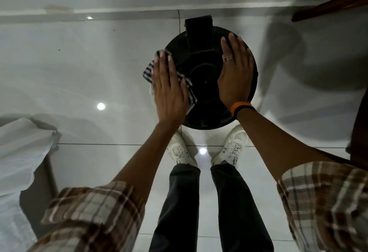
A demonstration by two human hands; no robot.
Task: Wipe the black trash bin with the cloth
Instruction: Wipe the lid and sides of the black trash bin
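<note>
Head view, looking straight down, and we count: one black trash bin (207, 76), one cloth (148, 72), two hands, two white shoes (180, 151), and two bright light spots (101, 106) mirrored in the glossy white floor tiles (79, 62). We stand with our toes just behind the bin, which sits on the floor close to the wall line (119, 13), its round lid facing us with a raised rectangular hinge block (199, 34) at the far edge.

Our left hand (167, 90) lies flat, palm down, over the checked black-and-white cloth, pressing it against the lid's left rim; the fingers are stretched out and nearly together, not curled around the fabric, and the cloth's edges show beyond the fingertips and beside the thumb. Our right hand (236, 70) is also flat and open on the lid's right side, fingers extended and close together, a ring (229, 58) on one finger and an orange-and-black band (242, 108) at the wrist. Both forearms reach forward from rolled plaid sleeves (93, 212). One white sheet (18, 152) hangs at the left.
</note>
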